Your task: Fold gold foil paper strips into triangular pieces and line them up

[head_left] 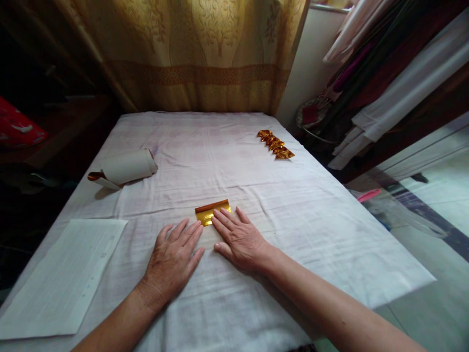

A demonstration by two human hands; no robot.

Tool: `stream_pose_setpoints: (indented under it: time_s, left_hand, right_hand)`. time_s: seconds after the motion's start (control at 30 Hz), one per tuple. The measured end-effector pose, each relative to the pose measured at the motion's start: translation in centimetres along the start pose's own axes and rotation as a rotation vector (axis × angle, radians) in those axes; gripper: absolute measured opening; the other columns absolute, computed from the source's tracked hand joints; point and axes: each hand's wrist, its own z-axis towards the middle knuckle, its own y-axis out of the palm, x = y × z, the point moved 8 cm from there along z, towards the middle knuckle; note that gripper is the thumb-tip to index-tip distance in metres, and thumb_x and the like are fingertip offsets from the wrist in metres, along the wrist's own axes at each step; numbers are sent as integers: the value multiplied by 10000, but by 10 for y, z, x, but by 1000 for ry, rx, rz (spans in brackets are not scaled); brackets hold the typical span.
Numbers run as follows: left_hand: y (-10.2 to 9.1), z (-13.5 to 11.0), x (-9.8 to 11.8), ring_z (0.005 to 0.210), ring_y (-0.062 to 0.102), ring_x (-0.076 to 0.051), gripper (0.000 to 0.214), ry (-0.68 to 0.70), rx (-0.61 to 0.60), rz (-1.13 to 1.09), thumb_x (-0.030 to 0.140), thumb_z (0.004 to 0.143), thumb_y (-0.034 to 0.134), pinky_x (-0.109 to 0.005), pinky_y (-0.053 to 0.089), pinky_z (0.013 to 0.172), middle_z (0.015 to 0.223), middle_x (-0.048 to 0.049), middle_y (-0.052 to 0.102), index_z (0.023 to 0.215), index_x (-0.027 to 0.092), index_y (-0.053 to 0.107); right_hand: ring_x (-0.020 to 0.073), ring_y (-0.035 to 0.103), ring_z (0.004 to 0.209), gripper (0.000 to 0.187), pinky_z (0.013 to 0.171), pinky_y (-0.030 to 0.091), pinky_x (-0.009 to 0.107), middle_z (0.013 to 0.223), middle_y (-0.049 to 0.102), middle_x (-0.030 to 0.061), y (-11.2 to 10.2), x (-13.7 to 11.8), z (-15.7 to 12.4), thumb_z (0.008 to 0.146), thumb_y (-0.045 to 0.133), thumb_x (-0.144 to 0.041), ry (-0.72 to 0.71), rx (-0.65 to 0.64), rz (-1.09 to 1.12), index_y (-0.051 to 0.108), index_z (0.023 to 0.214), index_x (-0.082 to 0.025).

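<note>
A small sheet of shiny gold foil paper (204,215) lies on the white tablecloth in front of me, its far edge folded over in a darker strip. My right hand (238,237) rests flat with its fingertips on the right part of the sheet. Beside it, my left hand (174,256) lies palm down, fingers stretched out, its fingertips at the sheet's near left corner. Neither hand grips anything. The part of the sheet under my right fingers is hidden.
Several folded gold foil pieces (275,144) sit in a row at the back right. A paper roll (128,168) lies at the left, and a printed sheet (66,278) at the near left. Hanging clothes (403,83) flank the right side; a gold curtain (205,58) hangs behind.
</note>
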Motion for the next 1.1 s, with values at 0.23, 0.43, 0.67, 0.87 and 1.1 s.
stream_pose_setpoints:
  time_s: [0.23, 0.43, 0.67, 0.87, 1.1]
  left_hand:
    - [-1, 1, -2, 1241, 555, -325, 367, -4, 7, -17, 296, 965, 491, -509, 295, 1049, 1327, -77, 663, 1296, 187, 608]
    - [-5, 11, -18, 1115, 631, -276, 283, -36, 43, -91, 310, 990, 459, -480, 342, 1018, 1136, -47, 752, 1137, 224, 686]
    - [6, 34, -48, 1052, 625, -295, 366, -325, 18, -114, 446, 865, 625, -431, 456, 914, 1127, -106, 708, 1118, 181, 643]
    - [18, 38, -41, 1074, 616, -275, 280, -352, 44, -172, 372, 832, 655, -414, 457, 929, 1124, -73, 698, 1070, 225, 638]
    - [14, 35, -42, 960, 650, -243, 58, -333, 134, -355, 259, 845, 595, -404, 468, 875, 988, -47, 743, 797, 233, 616]
  right_hand:
    - [286, 248, 1495, 620, 1220, 146, 580, 1605, 287, 86, -6, 28, -19, 1007, 429, -481, 166, -8, -21, 348, 1532, -162]
    - [287, 241, 1498, 616, 1218, 152, 582, 1607, 288, 73, -6, 27, -18, 1009, 413, -484, 165, 0, -11, 342, 1536, -172]
    - [293, 258, 1491, 603, 1208, 166, 596, 1602, 313, 83, -9, 27, -18, 1002, 427, -475, 153, 31, 7, 372, 1523, -176]
    - [299, 283, 1480, 572, 1201, 189, 585, 1593, 333, 121, -12, 27, -20, 992, 462, -439, 147, 70, 5, 420, 1498, -174]
    - [301, 397, 1419, 456, 1161, 284, 563, 1519, 454, 158, -20, 30, -22, 943, 535, -307, 132, 213, 61, 550, 1380, -178]
